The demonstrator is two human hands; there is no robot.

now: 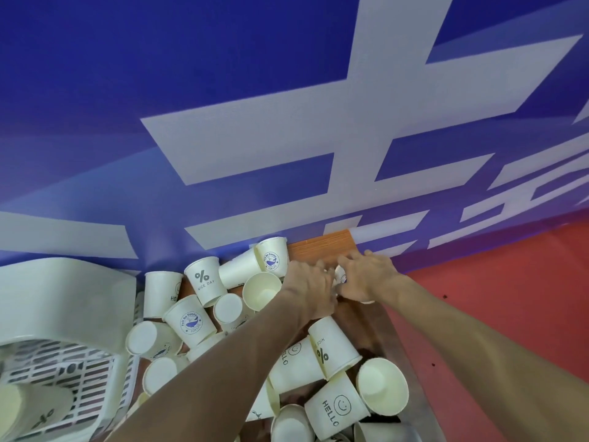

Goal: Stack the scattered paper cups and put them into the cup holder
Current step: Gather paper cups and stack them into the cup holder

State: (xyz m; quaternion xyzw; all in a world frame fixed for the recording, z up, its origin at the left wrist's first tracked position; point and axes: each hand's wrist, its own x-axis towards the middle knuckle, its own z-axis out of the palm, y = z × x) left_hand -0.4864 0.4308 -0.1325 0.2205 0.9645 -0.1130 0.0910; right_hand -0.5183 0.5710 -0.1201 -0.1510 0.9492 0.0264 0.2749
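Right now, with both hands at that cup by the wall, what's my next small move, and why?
Probably lift the cup clear and nest it into the open cup beside the left hand: the right hand holds it, and loose cups lie unstacked around.

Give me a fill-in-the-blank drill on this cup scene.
1. The left hand and right hand meet at a paper cup before the ___ banner.
2. The percent-sign cup reads NICE ___.
3. The smiley cup reads ___.
4. The white basket stands ___ of the scattered cups.
Missing: blue; DAY; HELLO; left.
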